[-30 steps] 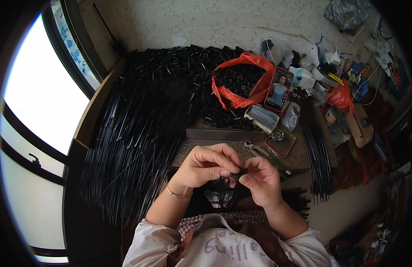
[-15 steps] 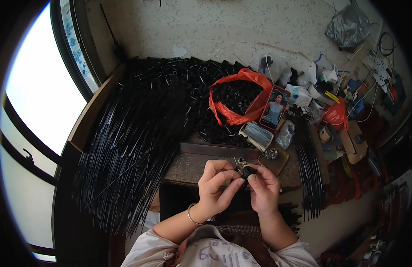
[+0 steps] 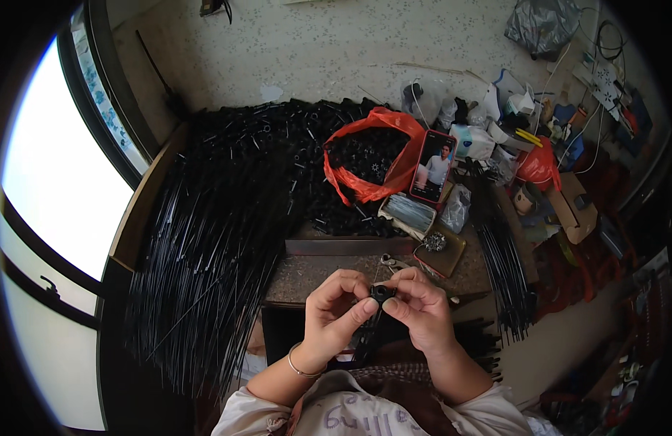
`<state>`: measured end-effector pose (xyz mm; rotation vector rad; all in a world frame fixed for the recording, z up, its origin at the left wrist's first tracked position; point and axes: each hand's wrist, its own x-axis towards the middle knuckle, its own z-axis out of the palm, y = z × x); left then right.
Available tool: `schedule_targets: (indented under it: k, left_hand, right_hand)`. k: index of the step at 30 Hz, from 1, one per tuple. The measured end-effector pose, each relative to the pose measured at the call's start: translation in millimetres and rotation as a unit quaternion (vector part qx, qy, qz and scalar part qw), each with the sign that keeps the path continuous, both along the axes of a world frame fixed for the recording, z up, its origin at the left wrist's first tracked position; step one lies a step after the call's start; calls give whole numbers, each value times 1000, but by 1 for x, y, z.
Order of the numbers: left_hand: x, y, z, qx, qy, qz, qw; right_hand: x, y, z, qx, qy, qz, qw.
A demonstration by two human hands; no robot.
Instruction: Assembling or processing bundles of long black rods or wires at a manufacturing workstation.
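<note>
Both of my hands meet in front of the table's near edge around a small black part with a round hole (image 3: 382, 292). My left hand (image 3: 332, 311) pinches it between thumb and fingertips. From the other side, my right hand (image 3: 425, 311) grips it with the thumb pressed on its edge. Fingertips cover much of the part, so its full shape is hidden. Just beyond the fingers, a small metal tool (image 3: 391, 261) lies on the table. A round cluster of silvery pieces (image 3: 435, 241) sits to its right.
Long black cables (image 3: 205, 269) spread across the left, under heaped black fittings (image 3: 278, 138). A red plastic bag (image 3: 372, 192) of small parts stands open. Beside it are a phone (image 3: 432, 168) and a tray (image 3: 429, 228) of thin strips. More cables (image 3: 499, 269) hang at right.
My hands have drawn closer together and slightly left and down. The black part's hole now faces up more squarely between them. The whole view has shifted a little.
</note>
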<state>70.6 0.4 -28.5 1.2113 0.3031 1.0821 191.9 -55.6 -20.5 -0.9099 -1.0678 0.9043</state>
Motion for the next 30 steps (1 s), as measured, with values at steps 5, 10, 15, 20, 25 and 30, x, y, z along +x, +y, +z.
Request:
schedule_targets:
  k: [5, 10, 15, 20, 25, 30]
  left_hand:
    - [8, -9, 3, 153, 86, 119, 977]
    - [12, -2, 13, 333, 161, 125, 921]
    - [10, -12, 0, 159, 60, -115, 979]
    - [2, -29, 2, 126, 61, -123, 983]
    - [-2, -41, 14, 39, 11, -241, 970]
    - [-8, -38, 20, -101, 5, -175, 979]
  right_hand:
    - [10, -1, -3, -31, 101, 74, 992]
    - [18, 3, -11, 2, 139, 109, 984]
    - [14, -5, -6, -38, 62, 107, 992]
    - [10, -14, 5, -18, -22, 97, 995]
    - [9, -24, 17, -64, -11, 193, 979]
    - [9, -37, 49, 141, -366, -116, 912]
